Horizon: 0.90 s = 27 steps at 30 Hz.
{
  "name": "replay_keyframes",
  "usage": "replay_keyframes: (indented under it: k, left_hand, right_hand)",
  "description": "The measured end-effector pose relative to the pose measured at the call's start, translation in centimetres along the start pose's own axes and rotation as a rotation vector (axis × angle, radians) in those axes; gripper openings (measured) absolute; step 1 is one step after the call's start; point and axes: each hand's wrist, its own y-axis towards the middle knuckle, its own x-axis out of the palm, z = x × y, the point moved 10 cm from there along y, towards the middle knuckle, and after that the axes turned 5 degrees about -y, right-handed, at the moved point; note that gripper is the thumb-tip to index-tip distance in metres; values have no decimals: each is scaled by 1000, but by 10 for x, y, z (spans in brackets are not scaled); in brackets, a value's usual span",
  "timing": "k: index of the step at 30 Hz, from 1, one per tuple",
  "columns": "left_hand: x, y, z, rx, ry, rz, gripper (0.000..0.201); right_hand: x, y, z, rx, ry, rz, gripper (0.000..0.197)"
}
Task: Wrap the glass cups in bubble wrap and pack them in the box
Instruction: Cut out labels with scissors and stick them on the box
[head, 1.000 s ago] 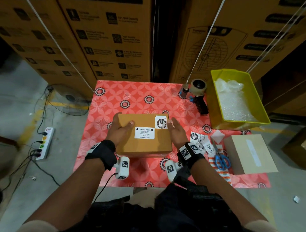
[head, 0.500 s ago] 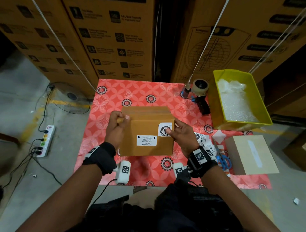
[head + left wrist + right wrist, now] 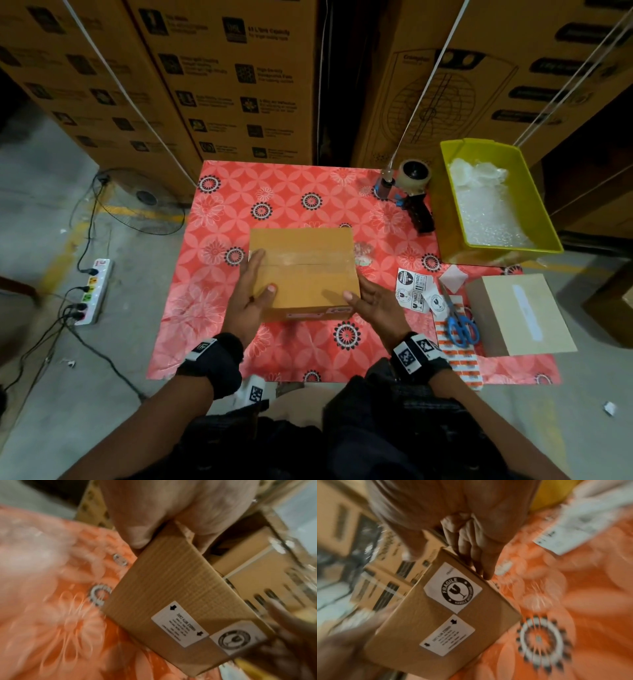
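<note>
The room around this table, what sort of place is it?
Probably a warehouse or packing area. Tall stacks of printed cartons stand behind the table, and a tape dispenser, fragile stickers and a yellow bin of bubble wrap lie beside the sealed box.

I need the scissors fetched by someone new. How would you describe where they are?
Start at the yellow bin at the far right of the red flowered tablecloth. Come toward the person, past the loose fragile stickers, to the pale closed box. The scissors lie just left of it on an orange-striped sheet, the only blue-handled thing there.
</note>
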Motion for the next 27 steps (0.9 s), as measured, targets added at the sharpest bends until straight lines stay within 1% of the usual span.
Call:
replay_keyframes:
  k: [1,2,3,5,6,8,9,12,14,16,17,18,20,22,23,25,27]
  left_hand:
    - [-2,1,2,6,78,5,66]
    - [-2,3,4,2,187,3,67]
    - [0,4,7,-12,315,-12,72]
    - [4,7,9,-66,576,-47,85]
    - [5,9,10,-73,729,-50,87]
    - [14,13,18,-1,1044,-51,87]
    - [23,14,25,55,1147,-74,87]
    - [61,15,30,190,1251,-205,85]
    - [80,17,30,241,1286,-273,81]
    - [87,18,31,278,1308,-296,80]
    - [86,17,32,298,1322,-295,80]
    - [83,15,32,316,1333,-288,82]
    - [70,13,32,311,1336,-224,88]
    - [51,16,33,232,1301,-104,97]
    - [43,19,32,179,1273,-57,99]
    - [34,25,30,131,1229,-17,101]
    - [30,34,30,161,1233,-46,102]
  right_hand:
    - [-2,1,-6,-30,-112,25,51]
    - [-1,4,-13,-77,-221,42,46]
    - [0,7,-20,-120,-302,58,47]
    - [-1,12,-30,-135,-373,112,54]
    - [0,15,-33,-139,-441,131,60]
    - [13,21,-38,-181,-656,111,70]
    - [22,24,-38,-212,-786,87,72]
    - [43,30,-41,-308,-1155,92,70]
    - [53,31,-48,-400,-1252,66,68]
    - [53,33,-49,-463,-1301,17,65]
    - [49,36,-46,-459,-1297,5,63]
    - [42,37,-43,-426,-1246,8,63]
    - [29,41,-34,-287,-988,15,73]
    - [25,42,-18,-155,-687,-3,88]
    - [25,42,-12,-135,-596,-3,93]
    - [26,38,-9,-107,-525,1,98]
    - [23,35,-4,-28,-513,9,97]
